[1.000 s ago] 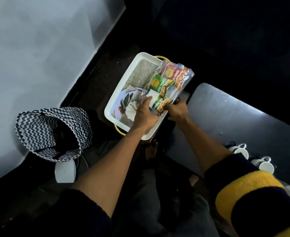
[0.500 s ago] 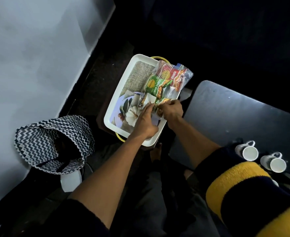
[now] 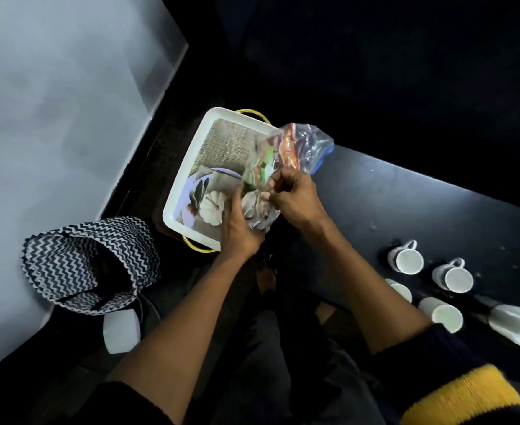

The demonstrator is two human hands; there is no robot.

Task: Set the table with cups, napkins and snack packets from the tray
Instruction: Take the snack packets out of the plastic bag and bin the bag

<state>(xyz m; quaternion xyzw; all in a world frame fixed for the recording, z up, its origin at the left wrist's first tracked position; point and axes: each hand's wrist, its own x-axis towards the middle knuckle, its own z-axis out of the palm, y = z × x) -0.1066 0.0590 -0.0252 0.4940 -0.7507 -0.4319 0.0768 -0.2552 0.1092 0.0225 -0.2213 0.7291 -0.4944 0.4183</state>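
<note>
1. Left hand (image 3: 237, 228) and right hand (image 3: 295, 196), close together, both grip the clear bag of snack packets (image 3: 286, 151).
2. Bag is held above the white tray (image 3: 191, 176), at its right edge.
3. Four white cups (image 3: 405, 260) stand on the dark desk (image 3: 405, 204).

Single head-worn view, looking steeply down from close above the hands (image 3: 267, 210), tray (image 3: 191, 167) left, counter (image 3: 405, 210) right.
</note>
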